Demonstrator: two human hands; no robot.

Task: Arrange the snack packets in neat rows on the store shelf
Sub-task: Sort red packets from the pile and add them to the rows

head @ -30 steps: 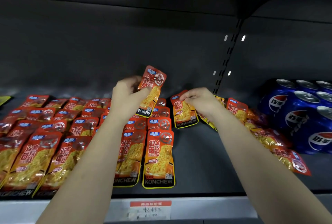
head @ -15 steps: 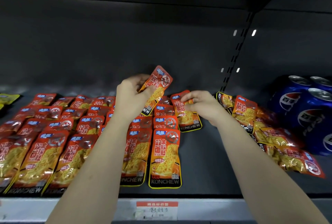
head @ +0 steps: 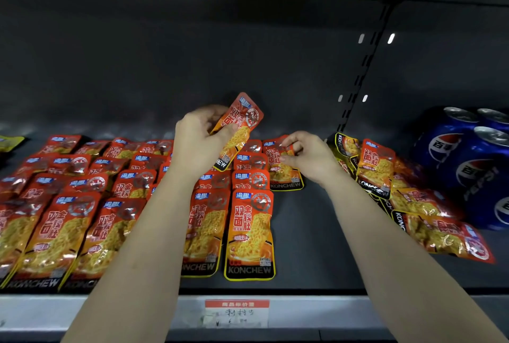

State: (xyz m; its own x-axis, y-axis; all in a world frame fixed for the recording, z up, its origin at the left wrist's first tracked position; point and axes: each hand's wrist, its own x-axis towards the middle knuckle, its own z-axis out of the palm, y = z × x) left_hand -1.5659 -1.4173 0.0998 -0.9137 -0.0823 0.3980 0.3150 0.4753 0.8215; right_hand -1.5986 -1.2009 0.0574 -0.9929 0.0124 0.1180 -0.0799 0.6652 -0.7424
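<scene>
On the dark shelf (head: 311,235), the left hand (head: 197,144) grips a red Konchew snack packet (head: 241,125) tilted above the rows of packets (head: 249,232) filling the left part. The right hand (head: 307,156) pinches a flat-lying packet (head: 285,177) near the back. A loose pile of packets (head: 418,205) lies just beside blue Pepsi cans (head: 468,169) at the right end.

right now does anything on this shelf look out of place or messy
The heap of orange foil snack packets on the right, beside the blue cola cans, looks untidy: they overlap at angles, some turned sideways, unlike the straight orange packet rows on the left. A yellow packet sits at the far left.
</scene>
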